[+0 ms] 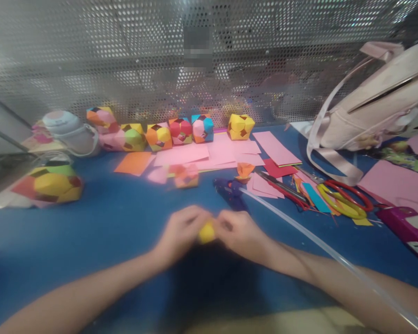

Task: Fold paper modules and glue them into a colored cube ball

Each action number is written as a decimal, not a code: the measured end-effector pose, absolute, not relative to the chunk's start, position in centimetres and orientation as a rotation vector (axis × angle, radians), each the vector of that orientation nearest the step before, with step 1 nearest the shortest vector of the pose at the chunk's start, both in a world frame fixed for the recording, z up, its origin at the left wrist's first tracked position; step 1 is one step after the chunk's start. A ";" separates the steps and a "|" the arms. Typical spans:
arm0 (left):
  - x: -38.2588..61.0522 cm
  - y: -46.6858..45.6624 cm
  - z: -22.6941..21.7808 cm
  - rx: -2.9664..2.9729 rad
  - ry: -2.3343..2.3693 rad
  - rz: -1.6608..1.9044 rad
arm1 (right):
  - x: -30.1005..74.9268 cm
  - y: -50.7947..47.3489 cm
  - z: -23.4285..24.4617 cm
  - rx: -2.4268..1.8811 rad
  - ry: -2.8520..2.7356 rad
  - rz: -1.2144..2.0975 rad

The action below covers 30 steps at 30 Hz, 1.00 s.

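A small yellow piece of folded paper (206, 232) is pinched between my two hands above the front middle of the blue table (125, 222). My left hand (184, 228) grips its left side with curled fingers. On its other side, my right hand (242, 232) is closed at the paper's edge. Motion blur hides the folds and the exact finger positions. Just beyond my hands lies a dark blue glue gun (229, 186) with a long clear glue stick (299, 230) running over my right forearm. A blurred orange and pink folded paper piece (184, 176) sits farther back.
Several folded paper balls (180, 131) line the back by a perforated metal panel (142, 69). Pink paper sheets (216, 150) lie before them. Scissors (341, 199), paper scraps, a purple device (406, 227) and a pale bag (376, 102) are at right; a white container (69, 132) stands left.
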<state>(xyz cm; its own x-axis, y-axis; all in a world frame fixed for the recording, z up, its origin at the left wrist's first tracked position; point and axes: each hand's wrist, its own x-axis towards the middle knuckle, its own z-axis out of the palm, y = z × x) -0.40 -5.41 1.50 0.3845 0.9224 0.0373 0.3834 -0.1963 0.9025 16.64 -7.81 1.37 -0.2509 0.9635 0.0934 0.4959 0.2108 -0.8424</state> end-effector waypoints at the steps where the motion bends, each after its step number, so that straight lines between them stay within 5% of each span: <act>1: -0.4 -5.4 1.5 1.746 1.157 0.767 | 16.6 -7.8 1.4 -1.361 -1.836 0.953; 14: -0.4 -5.4 0.1 1.538 1.131 0.735 | 16.5 -8.2 1.6 -1.339 -1.785 1.073; 30: -1.5 -3.3 1.3 1.305 1.060 0.850 | 19.1 -8.8 3.4 -1.470 -2.129 0.712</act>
<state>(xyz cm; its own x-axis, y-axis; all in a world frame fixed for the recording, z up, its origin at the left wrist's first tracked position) -1.47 -3.30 1.33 0.3190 0.9393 -0.1264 0.0806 0.1060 0.9911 19.08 -8.77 3.40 -0.3278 0.9417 0.0755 0.7070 0.2975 -0.6416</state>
